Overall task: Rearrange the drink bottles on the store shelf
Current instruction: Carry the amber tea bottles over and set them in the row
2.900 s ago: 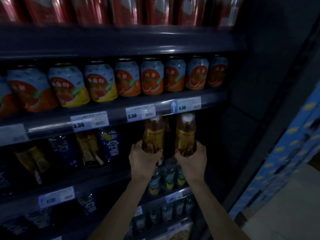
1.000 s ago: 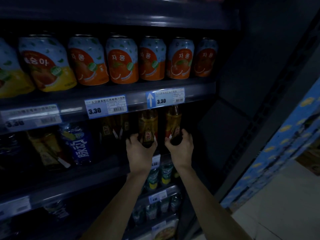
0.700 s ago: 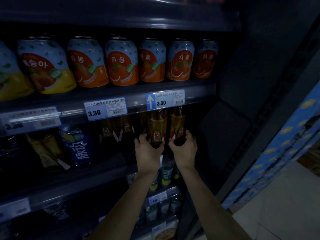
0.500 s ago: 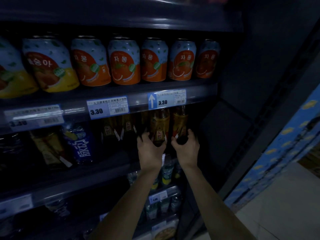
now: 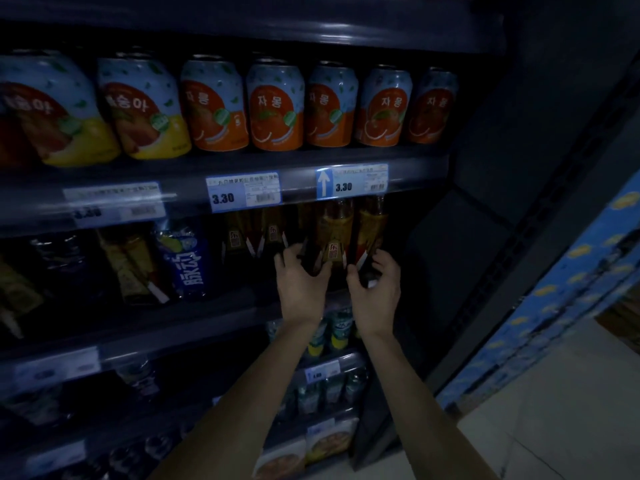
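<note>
Two amber tea bottles stand upright at the right end of the middle shelf [image 5: 221, 317], their tops hidden behind the price rail. My left hand [image 5: 302, 284] curls around the base of the left tea bottle [image 5: 333, 233], fingers on its left side and thumb on its right. The base of the right tea bottle [image 5: 372, 225] sits in my right hand [image 5: 375, 287], thumb left and fingers right. More of the same amber bottles [image 5: 242, 233] stand just to the left in the dark.
Orange and yellow juice cans [image 5: 275, 105] line the shelf above, over price tags [image 5: 351, 183]. A blue-labelled bottle [image 5: 185, 261] stands further left. Small green bottles [image 5: 332, 332] fill the shelf below. The dark cabinet side wall [image 5: 460, 258] closes the right; a blue patterned display [image 5: 554, 296] stands beyond.
Both hands carried the two bottles from in front of the shelf edge back under the price rail and a little to the right. Their caps are now hidden.
</note>
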Tool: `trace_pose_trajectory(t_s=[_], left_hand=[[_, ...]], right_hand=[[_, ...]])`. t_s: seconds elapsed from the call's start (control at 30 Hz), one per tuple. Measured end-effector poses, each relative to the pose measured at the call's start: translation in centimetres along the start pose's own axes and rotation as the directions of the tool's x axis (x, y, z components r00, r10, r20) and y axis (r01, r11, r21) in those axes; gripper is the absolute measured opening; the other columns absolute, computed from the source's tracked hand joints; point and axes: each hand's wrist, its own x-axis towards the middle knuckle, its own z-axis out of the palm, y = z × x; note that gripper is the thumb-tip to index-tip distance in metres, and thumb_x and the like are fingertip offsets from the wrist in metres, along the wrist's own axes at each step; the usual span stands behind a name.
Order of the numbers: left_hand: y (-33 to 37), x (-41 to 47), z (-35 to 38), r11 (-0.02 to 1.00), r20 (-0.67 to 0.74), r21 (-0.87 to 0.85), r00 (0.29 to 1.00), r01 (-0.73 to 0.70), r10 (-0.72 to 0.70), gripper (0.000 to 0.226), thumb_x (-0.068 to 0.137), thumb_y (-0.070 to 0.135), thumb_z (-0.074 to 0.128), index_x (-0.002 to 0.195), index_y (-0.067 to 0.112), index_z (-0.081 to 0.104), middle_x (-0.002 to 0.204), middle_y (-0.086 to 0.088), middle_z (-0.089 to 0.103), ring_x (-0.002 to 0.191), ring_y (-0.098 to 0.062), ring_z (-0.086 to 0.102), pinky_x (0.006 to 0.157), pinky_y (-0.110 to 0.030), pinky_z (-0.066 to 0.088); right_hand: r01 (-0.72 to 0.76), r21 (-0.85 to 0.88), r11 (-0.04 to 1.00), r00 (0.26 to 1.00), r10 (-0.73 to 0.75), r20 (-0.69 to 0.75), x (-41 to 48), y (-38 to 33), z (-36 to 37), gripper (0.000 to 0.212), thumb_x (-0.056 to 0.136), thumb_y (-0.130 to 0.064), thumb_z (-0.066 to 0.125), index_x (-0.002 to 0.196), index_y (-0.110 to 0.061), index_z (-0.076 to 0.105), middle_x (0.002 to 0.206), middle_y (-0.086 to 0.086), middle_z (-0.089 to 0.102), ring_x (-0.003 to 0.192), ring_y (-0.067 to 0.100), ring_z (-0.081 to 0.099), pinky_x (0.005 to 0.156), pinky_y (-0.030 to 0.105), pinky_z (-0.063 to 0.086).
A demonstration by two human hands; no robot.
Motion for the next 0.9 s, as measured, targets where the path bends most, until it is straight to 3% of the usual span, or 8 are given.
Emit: trace_pose_trajectory(t_s=[0.13, 0.23, 0.3, 0.47, 0.6, 0.77, 0.9], left_hand=[[-0.5, 0.1, -3.8, 0.999, -0.076, -0.008, 0.997, -0.035, 0.034, 0.044, 0.080, 0.025, 0.075, 0.116, 0.011, 0.054, 0.110, 0.002, 0.047, 0.097, -0.006, 0.049, 0.083, -0.007, 0.037], [-1.5, 0.5, -7.7, 0.999, -0.145, 0.004, 0.988, -0.045, 0.045, 0.037, 0.082, 0.022, 0.074, 0.112, 0.013, 0.055, 0.107, 0.003, 0.049, 0.095, -0.004, 0.049, 0.081, -0.002, 0.035], [-2.3, 0.7, -10.7, 1.000, -0.178, 0.011, 0.984, -0.027, 0.028, 0.035, 0.083, 0.022, 0.072, 0.112, 0.015, 0.054, 0.108, 0.005, 0.049, 0.095, -0.003, 0.050, 0.083, -0.009, 0.038], [-4.3, 0.9, -17.7, 0.996, -0.254, 0.083, 0.967, 0.014, 0.008, 0.026, 0.085, 0.024, 0.070, 0.105, 0.022, 0.053, 0.100, 0.011, 0.048, 0.090, -0.005, 0.054, 0.079, -0.021, 0.046], [-6.1, 1.3, -23.5, 0.990, -0.348, 0.115, 0.937, 0.076, -0.031, 0.026, 0.086, 0.020, 0.069, 0.106, 0.014, 0.054, 0.103, 0.003, 0.051, 0.093, -0.014, 0.055, 0.081, -0.027, 0.047], [-8.3, 1.5, -30.1, 0.969, -0.438, 0.174, 0.895, 0.174, -0.082, 0.029, 0.088, 0.023, 0.066, 0.110, 0.017, 0.049, 0.108, 0.003, 0.045, 0.095, -0.012, 0.049, 0.080, -0.023, 0.040], [-9.6, 2.1, -33.1, 0.967, -0.465, 0.153, 0.879, 0.203, -0.111, 0.031, 0.089, 0.017, 0.063, 0.115, 0.012, 0.048, 0.114, -0.003, 0.044, 0.101, -0.021, 0.052, 0.085, -0.028, 0.045]], right_hand=[[0.123, 0.009, 0.992, 0.992, -0.123, 0.006, -2.1, -1.7, 1.7, 0.038, 0.088, -0.020, 0.066, 0.122, -0.016, 0.050, 0.113, -0.001, 0.052, 0.104, 0.007, 0.051, 0.088, 0.005, 0.038], [0.136, 0.048, 0.990, 0.990, -0.138, 0.038, -3.7, -3.2, 3.8, 0.036, 0.088, -0.016, 0.066, 0.120, -0.014, 0.051, 0.118, -0.003, 0.053, 0.105, 0.003, 0.051, 0.090, 0.010, 0.041], [0.124, 0.074, 0.989, 0.989, -0.129, 0.070, -5.1, -4.5, 5.6, 0.037, 0.088, -0.017, 0.065, 0.123, -0.013, 0.051, 0.117, -0.012, 0.051, 0.104, -0.005, 0.050, 0.088, 0.007, 0.040], [0.109, 0.134, 0.985, 0.977, -0.131, 0.170, -9.2, -7.9, 10.7, 0.038, 0.088, -0.020, 0.066, 0.122, -0.011, 0.053, 0.109, -0.001, 0.056, 0.097, 0.009, 0.056, 0.082, 0.006, 0.040], [0.100, 0.187, 0.977, 0.955, -0.147, 0.257, -12.8, -10.6, 14.5, 0.039, 0.088, -0.019, 0.066, 0.124, -0.013, 0.052, 0.109, -0.006, 0.053, 0.099, 0.001, 0.052, 0.083, 0.000, 0.037], [0.101, 0.156, 0.983, 0.951, -0.142, 0.276, -16.8, -13.5, 18.6, 0.041, 0.089, -0.021, 0.065, 0.126, -0.011, 0.050, 0.117, 0.000, 0.053, 0.107, 0.011, 0.052, 0.088, 0.015, 0.039], [0.089, 0.128, 0.988, 0.963, -0.118, 0.242, -19.0, -15.3, 21.2, 0.048, 0.089, -0.027, 0.065, 0.130, -0.009, 0.047, 0.123, 0.002, 0.047, 0.115, 0.016, 0.050, 0.093, 0.021, 0.040]])
